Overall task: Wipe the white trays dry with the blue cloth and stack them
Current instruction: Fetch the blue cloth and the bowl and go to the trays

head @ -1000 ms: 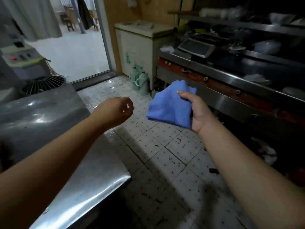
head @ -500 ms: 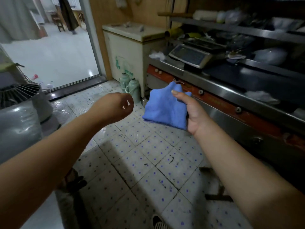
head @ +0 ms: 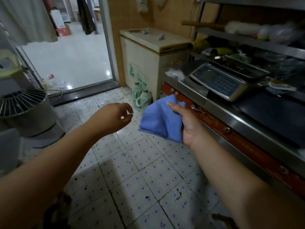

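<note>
Right hand [head: 186, 124]: we grasp the blue cloth [head: 160, 119], thumb on top, fingers underneath.
Left hand [head: 113, 117]: ours, loosely curled, holding nothing.
Cloth: just right of our left hand, above the tiled floor [head: 140, 171].

Kitchen corner by an open doorway

A weighing scale [head: 221, 81] sits on the steel surface [head: 247, 116] at right; a cream chest freezer [head: 155, 52] stands in the corner with two green flasks [head: 142, 96] at its foot, on a blue-dotted tile floor [head: 140, 171].
</note>
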